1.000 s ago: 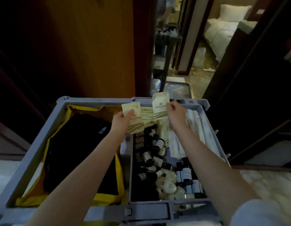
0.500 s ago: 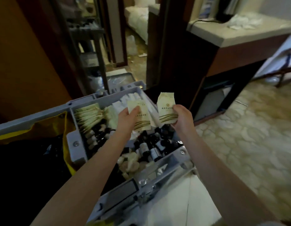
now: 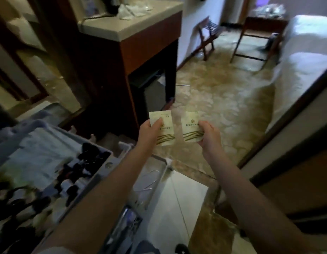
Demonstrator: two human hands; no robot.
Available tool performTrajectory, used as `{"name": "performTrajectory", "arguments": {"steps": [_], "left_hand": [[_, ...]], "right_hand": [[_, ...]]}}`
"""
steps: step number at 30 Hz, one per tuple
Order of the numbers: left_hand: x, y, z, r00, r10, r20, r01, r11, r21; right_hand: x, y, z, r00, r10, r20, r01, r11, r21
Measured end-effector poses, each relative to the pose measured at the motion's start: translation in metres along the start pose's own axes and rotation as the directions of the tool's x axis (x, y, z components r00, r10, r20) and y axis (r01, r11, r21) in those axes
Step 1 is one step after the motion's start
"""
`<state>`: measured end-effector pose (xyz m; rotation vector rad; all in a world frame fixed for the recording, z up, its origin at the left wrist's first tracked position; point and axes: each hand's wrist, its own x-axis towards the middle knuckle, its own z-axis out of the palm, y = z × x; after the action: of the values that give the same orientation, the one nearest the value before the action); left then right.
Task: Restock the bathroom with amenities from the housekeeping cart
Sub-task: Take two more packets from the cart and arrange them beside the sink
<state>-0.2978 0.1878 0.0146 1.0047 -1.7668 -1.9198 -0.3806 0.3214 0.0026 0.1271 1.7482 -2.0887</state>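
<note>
- Head view: grey plastic housekeeping cart at lower left, blurred.
- Left hand pinches one cream paper sachet beyond the cart's edge.
- Right hand pinches a second cream paper sachet, just beside the first.

The single head-worn view looks forward and down, close over the cart, toward the room floor beyond.

cart tray contents blurred, cut off left, sachet print too small to read
</note>
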Motion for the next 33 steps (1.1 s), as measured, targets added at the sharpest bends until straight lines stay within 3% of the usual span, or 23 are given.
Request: {"name": "performTrajectory", "arguments": {"steps": [7,12,16,21,26,33], "left_hand": [[-0.006,-0.008,0.108,0.945,-0.051,0.324,0.033,0.998,0.063],[-0.024,-0.019,0.166,0.824,-0.097,0.558,0.013,0.988,0.153],[-0.055,-0.036,0.206,0.66,-0.146,0.737,-0.01,0.979,0.202],[-0.122,-0.063,0.258,0.432,-0.261,0.863,-0.072,0.944,0.322],[-0.217,-0.088,0.316,0.159,-0.322,0.933,-0.19,0.918,0.349],[-0.374,-0.122,0.415,-0.056,-0.316,0.947,-0.256,0.921,0.293]], "right_hand": [[-0.017,-0.006,-0.102,0.947,-0.061,-0.314,0.078,0.996,0.042],[-0.053,0.0,-0.155,0.847,-0.053,-0.529,0.139,0.982,0.125],[-0.091,0.009,-0.192,0.662,-0.053,-0.747,0.215,0.969,0.122],[-0.156,0.023,-0.248,0.417,0.023,-0.909,0.31,0.936,0.166],[-0.229,0.031,-0.318,0.176,0.11,-0.978,0.433,0.884,0.177],[-0.322,0.037,-0.447,-0.053,0.127,-0.99,0.51,0.856,0.083]]}}
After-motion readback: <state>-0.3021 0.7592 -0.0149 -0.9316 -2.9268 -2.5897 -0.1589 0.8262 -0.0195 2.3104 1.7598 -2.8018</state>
